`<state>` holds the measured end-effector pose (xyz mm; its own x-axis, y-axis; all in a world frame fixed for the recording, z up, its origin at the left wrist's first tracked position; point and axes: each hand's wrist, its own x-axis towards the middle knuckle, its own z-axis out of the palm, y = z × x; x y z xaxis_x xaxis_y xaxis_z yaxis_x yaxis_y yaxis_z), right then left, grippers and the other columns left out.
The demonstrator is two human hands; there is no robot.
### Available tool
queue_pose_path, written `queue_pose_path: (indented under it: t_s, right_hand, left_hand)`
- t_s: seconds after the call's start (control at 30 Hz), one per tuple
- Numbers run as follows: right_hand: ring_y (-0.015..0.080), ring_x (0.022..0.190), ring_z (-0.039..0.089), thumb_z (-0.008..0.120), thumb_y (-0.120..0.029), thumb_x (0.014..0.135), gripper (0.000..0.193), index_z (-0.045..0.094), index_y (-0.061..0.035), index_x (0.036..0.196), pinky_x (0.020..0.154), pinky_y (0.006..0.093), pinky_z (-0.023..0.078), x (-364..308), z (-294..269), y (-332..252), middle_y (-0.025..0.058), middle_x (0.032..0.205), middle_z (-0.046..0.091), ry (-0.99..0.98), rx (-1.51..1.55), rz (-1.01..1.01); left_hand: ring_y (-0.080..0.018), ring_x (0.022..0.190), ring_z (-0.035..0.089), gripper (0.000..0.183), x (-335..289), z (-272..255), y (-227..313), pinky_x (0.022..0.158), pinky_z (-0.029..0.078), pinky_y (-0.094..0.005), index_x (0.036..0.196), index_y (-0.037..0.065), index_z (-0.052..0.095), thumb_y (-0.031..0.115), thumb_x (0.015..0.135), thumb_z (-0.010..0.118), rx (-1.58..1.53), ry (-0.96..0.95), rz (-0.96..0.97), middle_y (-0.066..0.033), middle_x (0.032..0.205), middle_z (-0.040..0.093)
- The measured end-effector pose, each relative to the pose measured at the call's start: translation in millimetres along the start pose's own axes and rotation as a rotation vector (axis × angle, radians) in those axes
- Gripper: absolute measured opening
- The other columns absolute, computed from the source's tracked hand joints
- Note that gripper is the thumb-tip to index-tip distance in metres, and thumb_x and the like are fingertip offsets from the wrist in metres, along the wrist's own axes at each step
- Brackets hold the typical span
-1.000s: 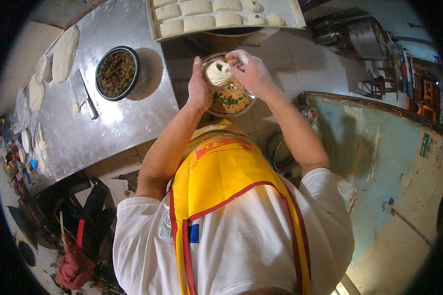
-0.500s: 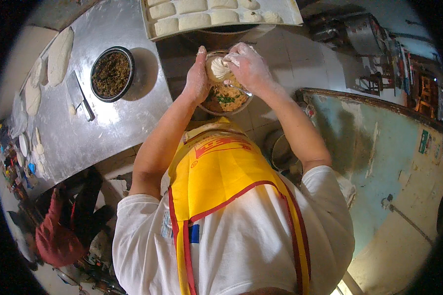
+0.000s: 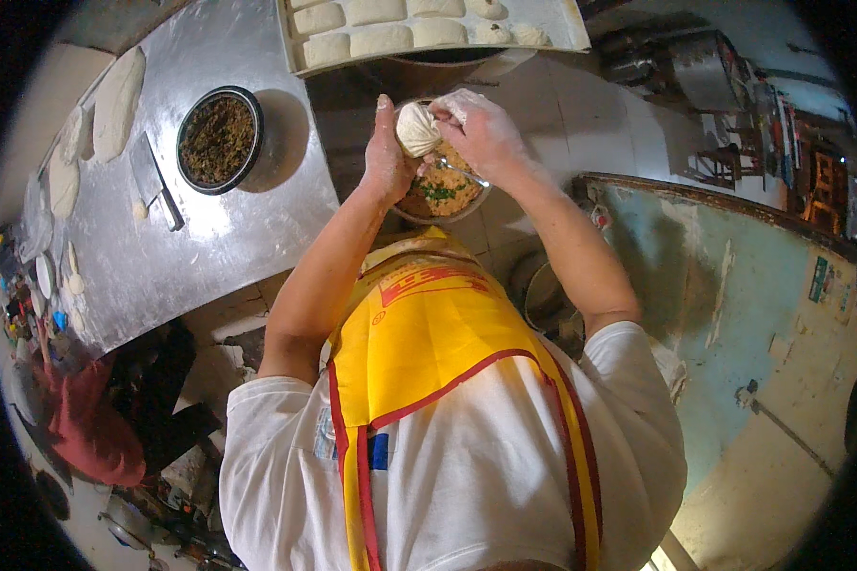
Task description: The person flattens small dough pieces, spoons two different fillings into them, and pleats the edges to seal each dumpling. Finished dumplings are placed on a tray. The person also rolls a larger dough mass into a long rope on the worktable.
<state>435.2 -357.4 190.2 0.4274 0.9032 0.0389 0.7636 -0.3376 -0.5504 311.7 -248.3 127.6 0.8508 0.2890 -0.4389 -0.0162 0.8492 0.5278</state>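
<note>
A pleated dough bun [image 3: 416, 129] sits in my floury left hand [image 3: 387, 160], which cups it from the left with the thumb pointing up. On its right edge my right hand [image 3: 484, 135] closes its fingertips over the dough; what lies between them is partly hidden. Just below both hands is a bowl of orange-brown filling [image 3: 457, 198] with chopped greens on it. A metal spoon [image 3: 463, 172] rests in that bowl, its handle reaching toward my right wrist.
To the left, a metal table [image 3: 229, 243] carries a bowl of dark filling [image 3: 217, 140], a cleaver [image 3: 159, 183] and dough rolls [image 3: 120, 103]. Ahead stands a tray [image 3: 290, 48] of buns. A co-worker in red [image 3: 90, 423] is at lower left.
The bun has turned and tilted in my left hand, its pleats facing differently. My right fingers stay at its edge. The co-worker has shifted left.
</note>
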Motion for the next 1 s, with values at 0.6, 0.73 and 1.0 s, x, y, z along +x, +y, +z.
queue_pose_path:
  t_s: [0.6, 0.73, 1.0]
  right_hand:
    - [0.0306, 0.099, 0.060, 0.065, -0.016, 0.086, 0.016, 0.066, -0.0061, 0.099, 0.086, 0.0386, 0.049, -19, 3, 4, 0.0095, 0.104, 0.062, 0.095, 0.086, 0.004]
    - [0.0312, 0.105, 0.058, 0.066, -0.013, 0.085, 0.015, 0.065, -0.0037, 0.097, 0.091, 0.0384, 0.047, -26, 7, 6, 0.0109, 0.109, 0.062, 0.133, 0.163, 0.021]
    - [0.0316, 0.123, 0.052, 0.068, -0.013, 0.084, 0.032, 0.061, -0.0026, 0.113, 0.104, 0.0376, 0.041, -37, 15, 24, 0.0136, 0.130, 0.057, 0.047, 0.553, 0.030]
  left_hand:
    - [-0.0261, 0.106, 0.063, 0.069, 0, 23, -14, 0.095, 0.049, -0.0424, 0.118, 0.003, 0.060, 0.059, 0.101, 0.025, -0.257, 0.124, -0.038, -0.0129, 0.115, 0.066]
    - [-0.0247, 0.105, 0.064, 0.068, 2, 28, -16, 0.097, 0.047, -0.0409, 0.115, 0.003, 0.062, 0.059, 0.101, 0.026, -0.343, 0.120, -0.057, -0.0109, 0.110, 0.068]
    - [-0.0211, 0.095, 0.066, 0.056, 6, 26, -27, 0.090, 0.051, -0.0391, 0.110, 0.009, 0.063, 0.058, 0.099, 0.039, -0.193, 0.253, -0.214, -0.0072, 0.101, 0.069]
